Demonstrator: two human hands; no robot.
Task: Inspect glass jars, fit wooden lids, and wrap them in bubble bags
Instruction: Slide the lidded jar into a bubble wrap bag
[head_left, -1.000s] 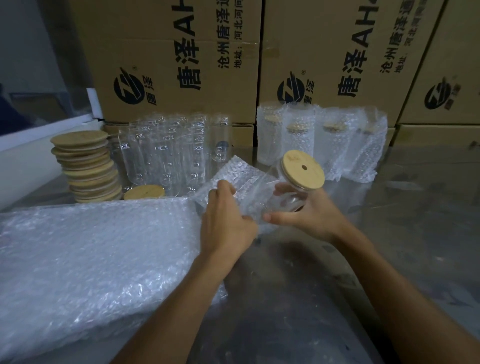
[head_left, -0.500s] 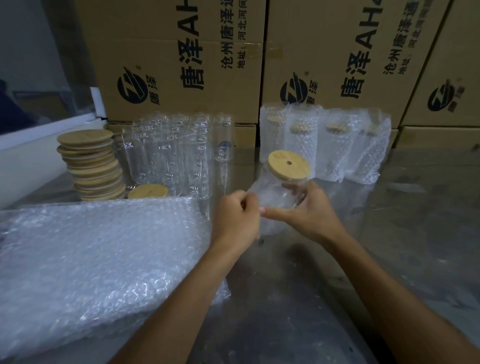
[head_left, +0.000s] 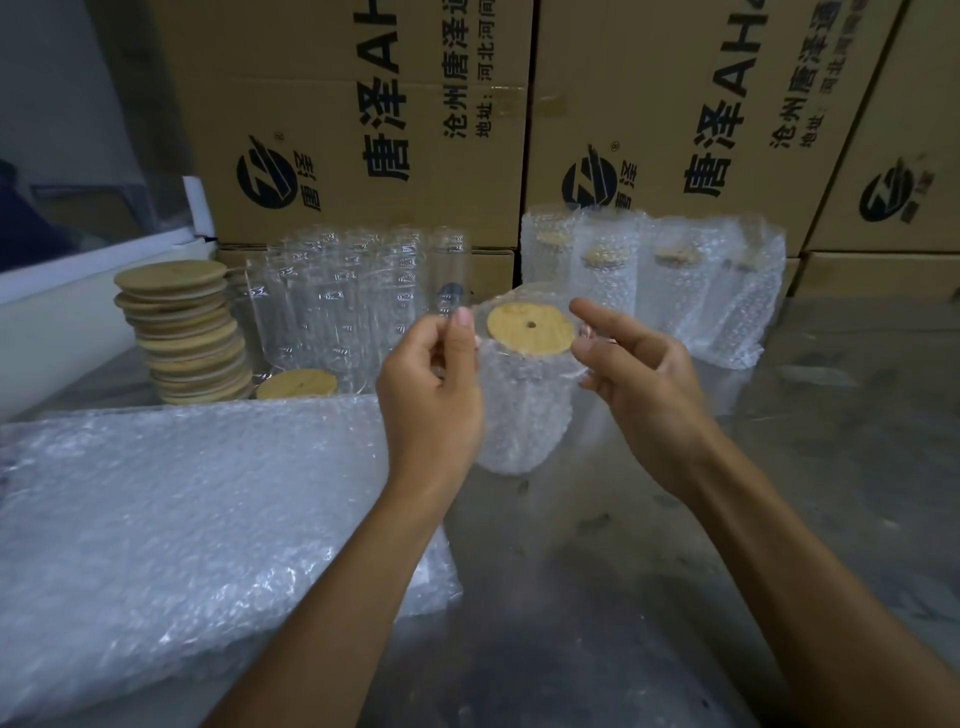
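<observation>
A glass jar stands upright inside a bubble bag at the table's middle, its round wooden lid showing through the bag's open mouth. My left hand pinches the bag's rim on the left side. On the right side my right hand pinches the rim between thumb and fingers. Bare glass jars stand in a group behind. A stack of wooden lids rises at the left, with one loose lid beside it. Several wrapped jars stand at the back right.
A thick pile of flat bubble bags covers the table's left front. Brown printed cartons form a wall along the back. A white ledge runs along the left. The shiny metal tabletop stretches to the right.
The jar went from tilted in my right hand to upright inside the bubble bag. Both hands moved up to the bag's rim.
</observation>
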